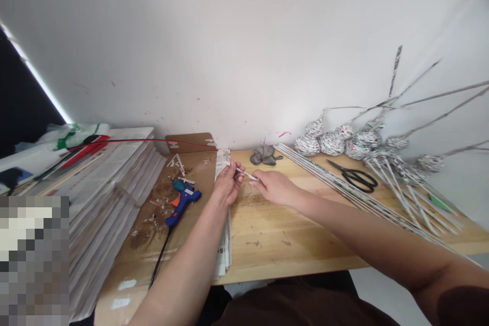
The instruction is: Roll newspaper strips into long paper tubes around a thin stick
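Observation:
A thin white paper stick [248, 174] is held between my two hands above the wooden table. My left hand [229, 183] grips its left end, over a stack of newspaper strips [225, 244]. Closed around the right end is my right hand [273, 186]. Just behind my hands lies a crumpled grey cloth [264, 155]. A bundle of long paper sticks [324, 175] runs diagonally to the right of them.
At the left, a blue glue gun [184, 206] lies on cardboard [133, 265] beside a tall newspaper pile [114, 204]. Black scissors [357, 178], woven paper gourds [332, 143] and loose paper sticks [416, 198] are on the right. A wall [244, 61] stands behind the table [290, 244].

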`<control>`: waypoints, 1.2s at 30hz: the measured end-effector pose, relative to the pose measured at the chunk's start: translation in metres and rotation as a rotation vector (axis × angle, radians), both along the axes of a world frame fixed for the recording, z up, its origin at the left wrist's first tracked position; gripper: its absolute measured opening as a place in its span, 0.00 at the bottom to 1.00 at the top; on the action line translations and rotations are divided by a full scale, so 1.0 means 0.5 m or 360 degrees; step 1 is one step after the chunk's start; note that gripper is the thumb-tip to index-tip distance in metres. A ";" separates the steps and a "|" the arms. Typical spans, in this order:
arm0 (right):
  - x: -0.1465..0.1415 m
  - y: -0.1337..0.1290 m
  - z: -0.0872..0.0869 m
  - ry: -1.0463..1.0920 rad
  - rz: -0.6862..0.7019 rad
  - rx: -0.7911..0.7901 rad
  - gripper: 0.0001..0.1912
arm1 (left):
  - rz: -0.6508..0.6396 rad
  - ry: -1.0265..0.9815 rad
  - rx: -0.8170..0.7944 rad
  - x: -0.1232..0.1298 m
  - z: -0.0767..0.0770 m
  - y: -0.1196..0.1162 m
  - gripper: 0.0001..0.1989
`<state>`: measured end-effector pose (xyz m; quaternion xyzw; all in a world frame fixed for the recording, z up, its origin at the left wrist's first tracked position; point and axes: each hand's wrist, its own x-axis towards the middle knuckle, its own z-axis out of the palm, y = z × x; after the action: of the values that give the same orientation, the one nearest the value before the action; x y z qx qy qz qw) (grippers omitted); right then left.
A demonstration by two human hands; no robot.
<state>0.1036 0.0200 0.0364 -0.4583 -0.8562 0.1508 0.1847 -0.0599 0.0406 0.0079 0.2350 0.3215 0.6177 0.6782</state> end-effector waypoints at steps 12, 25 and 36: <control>-0.016 0.002 0.002 -0.0324 -0.0085 0.0187 0.20 | -0.0032 -0.0026 0.0043 -0.001 -0.005 0.000 0.09; -0.011 0.013 -0.011 0.0502 -0.0039 -0.0578 0.19 | 0.0003 -0.0054 0.0025 -0.004 -0.002 0.004 0.08; -0.024 0.023 -0.010 0.1020 0.0048 -0.1357 0.20 | -0.0070 -0.0035 0.0054 -0.004 0.000 0.000 0.09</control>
<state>0.0918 0.0315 0.0312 -0.4112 -0.6260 0.6206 0.2321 -0.0617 0.0406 0.0079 0.2466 0.2984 0.6105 0.6910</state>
